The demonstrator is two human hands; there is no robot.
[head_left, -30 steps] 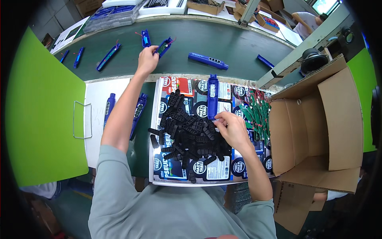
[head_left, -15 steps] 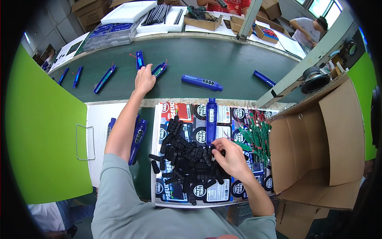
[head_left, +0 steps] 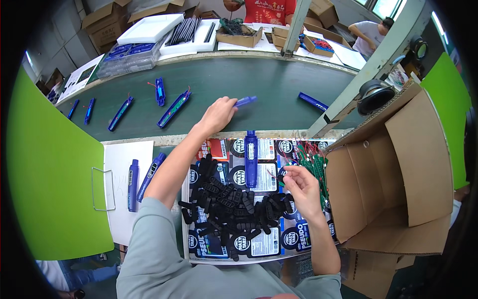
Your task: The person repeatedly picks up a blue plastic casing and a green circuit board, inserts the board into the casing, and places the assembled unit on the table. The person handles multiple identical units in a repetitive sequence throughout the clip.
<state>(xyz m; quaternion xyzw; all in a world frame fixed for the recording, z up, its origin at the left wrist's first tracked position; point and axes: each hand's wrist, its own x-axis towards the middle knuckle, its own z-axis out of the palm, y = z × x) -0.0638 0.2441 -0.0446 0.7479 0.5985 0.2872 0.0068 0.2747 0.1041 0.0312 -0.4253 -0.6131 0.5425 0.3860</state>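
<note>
Over the green conveyor, my left hand (head_left: 219, 114) is closed on one end of a blue tube-shaped casing (head_left: 246, 101), which is blurred by motion. My right hand (head_left: 302, 192) is raised beside the pile of green circuit boards (head_left: 317, 167) with thin red wires. Its thumb and fingers are pinched around a small dark piece, too hidden to name. Left of that hand, a blue casing (head_left: 251, 162) lies upright in the picture on the printed board (head_left: 214, 251). A heap of black ribbed button strips (head_left: 226, 202) spreads over the board below it.
An open cardboard box (head_left: 371, 184) stands at the right. Two blue casings (head_left: 133, 184) lie on white paper at the left. Several opened casings (head_left: 174, 107) with boards inside rest on the conveyor (head_left: 209, 74), another casing (head_left: 312, 101) at its right. A metal post (head_left: 368, 70) rises nearby.
My left hand has moved right from the opened casings and taken hold of the casing lying mid-conveyor. My right hand has lifted off the black strips toward the circuit boards. The view has shifted slightly.
</note>
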